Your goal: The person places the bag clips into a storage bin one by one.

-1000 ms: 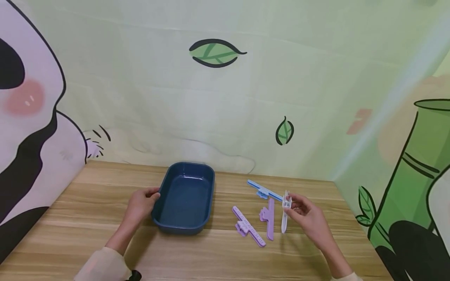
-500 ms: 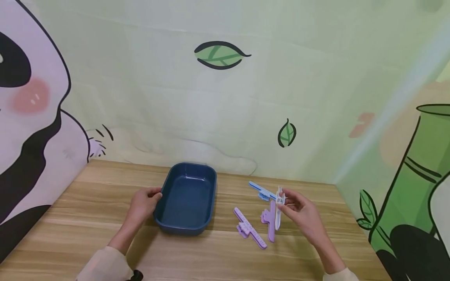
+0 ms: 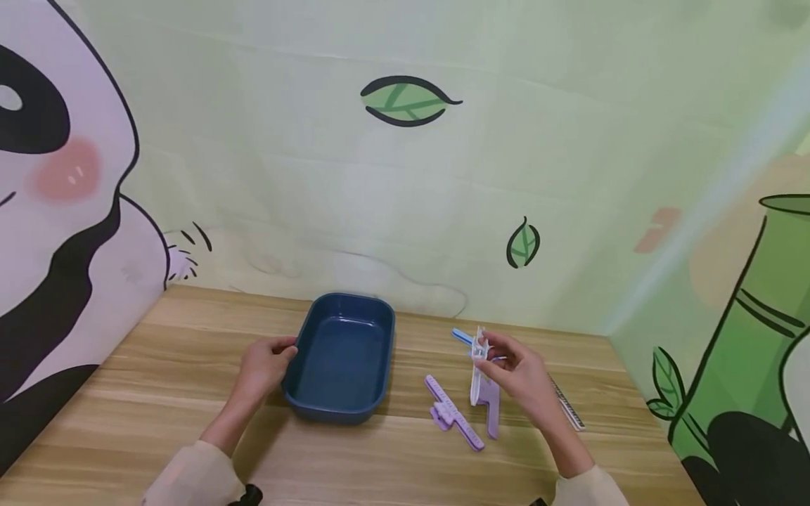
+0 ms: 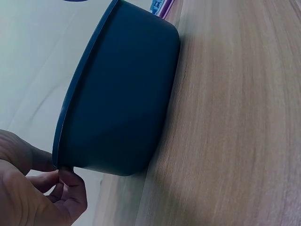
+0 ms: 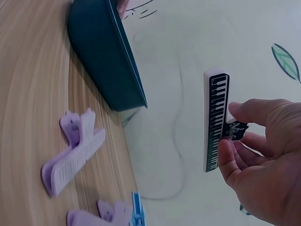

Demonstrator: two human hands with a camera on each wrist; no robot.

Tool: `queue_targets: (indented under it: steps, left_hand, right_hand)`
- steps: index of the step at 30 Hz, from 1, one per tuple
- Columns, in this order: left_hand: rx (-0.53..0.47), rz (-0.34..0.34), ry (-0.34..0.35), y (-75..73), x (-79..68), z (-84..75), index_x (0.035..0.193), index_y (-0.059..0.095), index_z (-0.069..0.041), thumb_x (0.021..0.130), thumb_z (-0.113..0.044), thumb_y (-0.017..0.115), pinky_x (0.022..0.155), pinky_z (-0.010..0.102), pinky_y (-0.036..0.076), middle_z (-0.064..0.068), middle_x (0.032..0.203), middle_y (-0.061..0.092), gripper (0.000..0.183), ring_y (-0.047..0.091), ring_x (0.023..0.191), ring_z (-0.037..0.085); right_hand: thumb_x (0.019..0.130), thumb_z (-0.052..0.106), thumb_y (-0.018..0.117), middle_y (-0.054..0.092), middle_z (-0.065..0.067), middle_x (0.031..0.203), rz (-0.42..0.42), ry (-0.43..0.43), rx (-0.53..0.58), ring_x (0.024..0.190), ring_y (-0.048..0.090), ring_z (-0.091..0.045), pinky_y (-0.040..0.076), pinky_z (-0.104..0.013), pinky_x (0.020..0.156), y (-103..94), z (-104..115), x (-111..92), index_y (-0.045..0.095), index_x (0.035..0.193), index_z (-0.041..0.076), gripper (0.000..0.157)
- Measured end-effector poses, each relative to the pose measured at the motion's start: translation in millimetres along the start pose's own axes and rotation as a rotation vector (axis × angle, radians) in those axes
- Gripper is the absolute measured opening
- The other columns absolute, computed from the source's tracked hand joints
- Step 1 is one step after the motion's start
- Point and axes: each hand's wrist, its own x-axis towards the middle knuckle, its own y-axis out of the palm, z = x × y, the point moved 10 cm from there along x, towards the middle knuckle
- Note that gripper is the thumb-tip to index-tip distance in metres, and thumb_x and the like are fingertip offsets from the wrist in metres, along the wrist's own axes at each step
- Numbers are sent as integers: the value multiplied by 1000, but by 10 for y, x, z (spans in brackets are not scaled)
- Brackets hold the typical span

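My left hand (image 3: pixel 264 365) pinches the left rim of a deep dark-blue rectangular tray (image 3: pixel 335 414), thumb and fingers at its edge in the left wrist view. Between thumb and fingers, my right hand (image 3: pixel 522 372) grips a white bag clip (image 3: pixel 476 376) by its handle, raised above the table. The right wrist view shows the clip's black piano-key face (image 5: pixel 217 117). Under and behind it in the head view, a purple clip (image 3: pixel 493 414) and a blue clip (image 3: pixel 462 336) are partly covered. A second purple clip (image 3: pixel 454 413), with ruler marks, lies between them and the tray.
Another black-and-white clip (image 3: pixel 569 407) lies on the wooden table (image 3: pixel 354 464), partly hidden by the right wrist. Behind the table's far edge stands a backdrop wall (image 3: pixel 285 176) printed with a panda, leaves and bamboo.
My right hand has carried the white clip leftward, across the blue and one purple clip. The black-and-white clip behind my wrist has come into view. The left hand keeps its hold on the tray.
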Motion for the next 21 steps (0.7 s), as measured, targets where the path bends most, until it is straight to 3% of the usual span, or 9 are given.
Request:
queue_targets:
  steps: [8,21]
  left_hand:
    - [-1,1,-12,4,-8,15,129,65,12,104,-5,57,96,52,51,31,126,65,32,61,112,39]
    - [-5,-22,8,-21,6,17,127,66,12,102,-6,59,95,51,50,29,123,68,31,62,112,40]
  right_hand:
    - [88,0,79,70,-16,106,21,-17,-9,95,62,-18,53,-19,81,233,98,107,66,132,-5,47]
    - [89,-4,76,68,-21,108,103,-81,119,95,62,-16,53,-19,80,728,319,305,63,131,-11,45]
